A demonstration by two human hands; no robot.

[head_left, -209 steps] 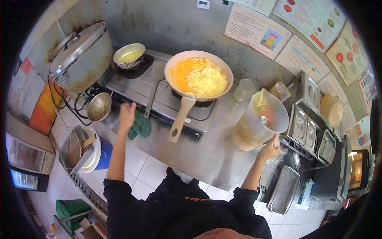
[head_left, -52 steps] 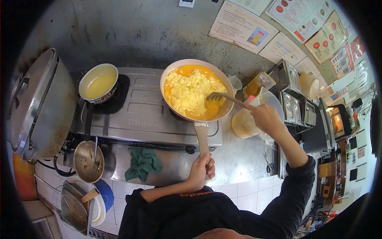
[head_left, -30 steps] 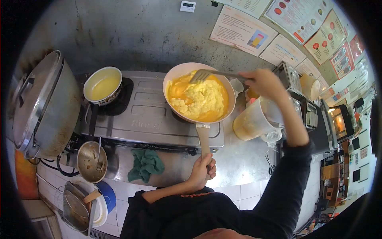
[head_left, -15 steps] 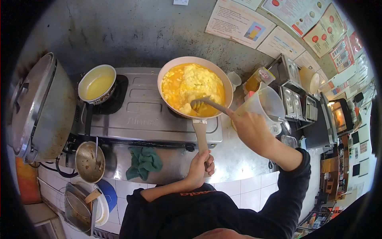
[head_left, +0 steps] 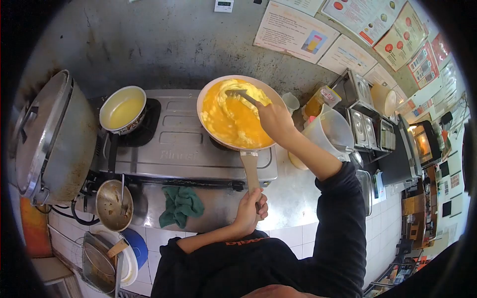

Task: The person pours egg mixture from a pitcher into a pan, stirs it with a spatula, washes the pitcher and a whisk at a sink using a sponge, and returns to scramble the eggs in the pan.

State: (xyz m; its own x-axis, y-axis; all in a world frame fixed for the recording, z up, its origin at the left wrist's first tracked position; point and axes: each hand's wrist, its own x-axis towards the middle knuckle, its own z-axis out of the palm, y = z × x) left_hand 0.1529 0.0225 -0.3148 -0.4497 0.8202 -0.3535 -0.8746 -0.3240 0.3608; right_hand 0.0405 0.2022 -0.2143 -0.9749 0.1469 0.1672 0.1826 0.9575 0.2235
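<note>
A light-coloured frying pan (head_left: 200,110) sits on the right burner of the gas stove, full of runny and partly set beaten egg (head_left: 226,121). My left hand (head_left: 250,209) is wrapped round the end of the pan's beige handle (head_left: 251,171). Over the pan's right side, my right hand (head_left: 276,121) grips a grey spatula (head_left: 242,94). Its blade lies in the egg near the far side of the pan, where pale curds fold around it. My fingers partly hide the spatula's handle.
On the left burner stands a small pot (head_left: 122,110) of yellow liquid, beside a large lidded pot (head_left: 62,134). A green cloth (head_left: 181,206) and a metal bowl with a fork (head_left: 110,206) lie in front. To the right is a plastic jug (head_left: 330,126).
My right hand has moved the spatula from the pan's near edge to its far side, pushing the curds back; liquid egg now covers the near part. My left hand stays on the handle.
</note>
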